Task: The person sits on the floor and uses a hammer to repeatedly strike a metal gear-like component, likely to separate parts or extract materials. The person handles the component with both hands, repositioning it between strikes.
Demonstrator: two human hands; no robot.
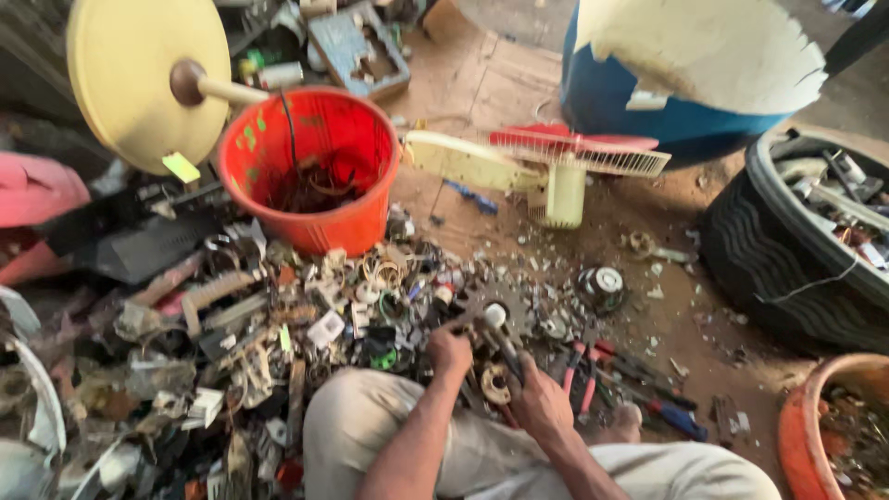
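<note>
Over scrap — both hands' fingers (pixel 460 344) curled around metal part (pixel 497 326).

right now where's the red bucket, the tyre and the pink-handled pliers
red bucket (pixel 338 227), head view, on its front outer wall
tyre (pixel 769 255), head view, on the black tread facing the person
pink-handled pliers (pixel 576 372), head view, on the handles, just to the right of the right hand (pixel 542 403)
</note>
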